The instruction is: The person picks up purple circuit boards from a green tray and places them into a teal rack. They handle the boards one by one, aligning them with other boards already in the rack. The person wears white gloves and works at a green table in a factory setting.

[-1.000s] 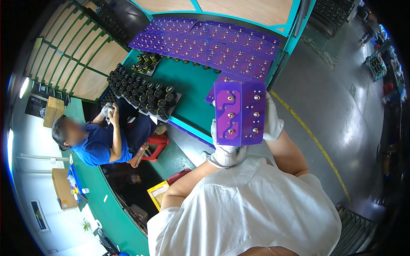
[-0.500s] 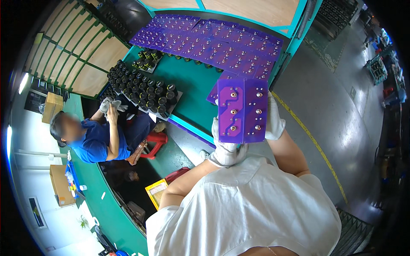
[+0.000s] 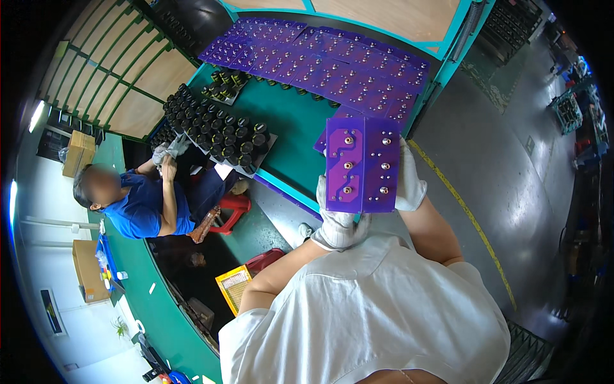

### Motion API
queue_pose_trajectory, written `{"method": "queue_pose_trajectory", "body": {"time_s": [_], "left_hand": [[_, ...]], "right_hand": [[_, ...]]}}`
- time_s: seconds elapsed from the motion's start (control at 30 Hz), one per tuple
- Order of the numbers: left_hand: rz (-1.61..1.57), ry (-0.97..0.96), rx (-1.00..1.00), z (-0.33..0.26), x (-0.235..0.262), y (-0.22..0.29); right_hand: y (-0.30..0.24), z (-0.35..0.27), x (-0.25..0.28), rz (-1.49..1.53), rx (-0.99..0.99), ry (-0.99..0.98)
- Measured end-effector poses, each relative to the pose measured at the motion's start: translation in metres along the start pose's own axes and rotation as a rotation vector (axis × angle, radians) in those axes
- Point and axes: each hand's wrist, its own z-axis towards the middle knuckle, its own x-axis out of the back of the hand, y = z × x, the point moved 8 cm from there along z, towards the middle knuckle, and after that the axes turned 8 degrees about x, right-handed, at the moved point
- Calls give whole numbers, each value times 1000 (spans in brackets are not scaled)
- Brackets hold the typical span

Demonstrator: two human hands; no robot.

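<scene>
A purple circuit board (image 3: 362, 165) with metal studs is held up in front of my chest. My left hand (image 3: 338, 224), in a white glove, grips its left and lower edge. Along its right edge my right hand (image 3: 410, 179), gloved too, is closed round the board; the board hides most of the fingers of both hands. Beyond it, many similar purple boards (image 3: 320, 59) lie in rows on the green-topped workbench (image 3: 297, 121). Black cylindrical parts with yellow-green marks (image 3: 220, 131) stand packed together at the bench's left side.
At the left a co-worker (image 3: 141, 201) in a blue shirt sits by a red stool (image 3: 235, 211), gloved hands together. A yellow crate (image 3: 234, 287) stands near my left elbow. A turquoise frame post (image 3: 464, 38) rises beyond the bench's right end. A yellow line (image 3: 470, 214) crosses the floor.
My hands and the board stay almost in place. The surroundings shift slightly in the picture as my view turns a little. The co-worker's hands move slightly.
</scene>
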Motion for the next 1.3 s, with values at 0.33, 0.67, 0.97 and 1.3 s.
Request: {"method": "queue_pose_trajectory", "body": {"time_s": [0.33,0.67,0.97,1.3], "left_hand": [[31,-15,33,-9,10,-1],[11,-99,160,-6,14,-41],[251,178,549,-9,32,-59],[-2216,157,1116,17,15,-50]], "right_hand": [[13,-1,7,85,30,-37],[53,-31,-45,-80,-153,111],[40,-39,-15,-296,285,-75],[21,-66,-7,-413,505,-9]]}}
